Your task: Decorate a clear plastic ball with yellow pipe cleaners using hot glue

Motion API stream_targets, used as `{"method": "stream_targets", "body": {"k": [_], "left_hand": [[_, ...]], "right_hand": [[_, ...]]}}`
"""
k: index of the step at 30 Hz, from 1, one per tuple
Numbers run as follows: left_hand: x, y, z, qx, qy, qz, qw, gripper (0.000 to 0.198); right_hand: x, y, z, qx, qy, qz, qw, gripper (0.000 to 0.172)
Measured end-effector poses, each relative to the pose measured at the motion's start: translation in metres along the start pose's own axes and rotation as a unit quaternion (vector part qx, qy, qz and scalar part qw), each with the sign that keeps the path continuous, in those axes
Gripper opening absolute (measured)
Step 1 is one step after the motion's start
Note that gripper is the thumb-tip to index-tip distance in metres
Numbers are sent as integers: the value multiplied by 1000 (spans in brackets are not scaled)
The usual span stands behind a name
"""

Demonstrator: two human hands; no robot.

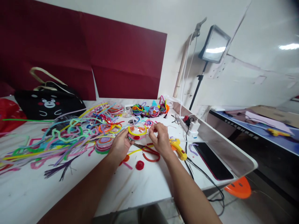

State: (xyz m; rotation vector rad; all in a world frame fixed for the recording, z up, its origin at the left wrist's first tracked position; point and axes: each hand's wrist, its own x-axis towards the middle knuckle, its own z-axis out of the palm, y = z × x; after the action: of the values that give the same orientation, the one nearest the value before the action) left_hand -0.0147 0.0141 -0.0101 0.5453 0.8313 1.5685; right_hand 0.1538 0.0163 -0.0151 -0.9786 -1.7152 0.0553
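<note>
My left hand (pixel 120 144) grips the left edge of a clear rounded plastic craft piece (pixel 138 130), trimmed with a yellow pipe cleaner and bearing a red coil at its front. Just right of this piece is my right hand (pixel 160 138), its fingers curled into a pinch; whatever may be between them is too small to tell. Beneath the hands lie red-handled scissors (pixel 151 159). A red pipe-cleaner coil (pixel 140 165) rests on the table in front, with an orange coil (pixel 126 158) partly behind my left wrist. Beside my right wrist is a yellow glue gun (pixel 179 149).
Tangled pipe cleaners (pixel 70 132) cover the table's left side. Colourful finished-looking craft pieces (pixel 154 110) stand at the back, near a black bag (pixel 50 104). On the right are a power strip (pixel 192 130), a black phone-like slab (pixel 213 160), trailing cords and a raised table edge (pixel 224 144).
</note>
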Motion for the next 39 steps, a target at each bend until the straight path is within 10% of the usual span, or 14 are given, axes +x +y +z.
{"method": "stream_targets", "body": {"k": [6,11,16,26,39], "left_hand": [[1,6,2,-94,30,-75,992,22],[2,3,1,-126,33,-90,987,22],[-1,1,3,-123,26,-108,986,20],[-5,6,3,-92,-12,-104,990,19],[-6,1,-2,-72,-87,-76,991,12]], "right_hand": [[-1,14,10,145,48,204,967,8],[-1,10,20,407,-69,411,813,13],[-3,1,19,570,-112,461,671,17],[-2,-4,18,661,-77,453,594,14],[-4,-7,24,683,-21,447,577,14]]}}
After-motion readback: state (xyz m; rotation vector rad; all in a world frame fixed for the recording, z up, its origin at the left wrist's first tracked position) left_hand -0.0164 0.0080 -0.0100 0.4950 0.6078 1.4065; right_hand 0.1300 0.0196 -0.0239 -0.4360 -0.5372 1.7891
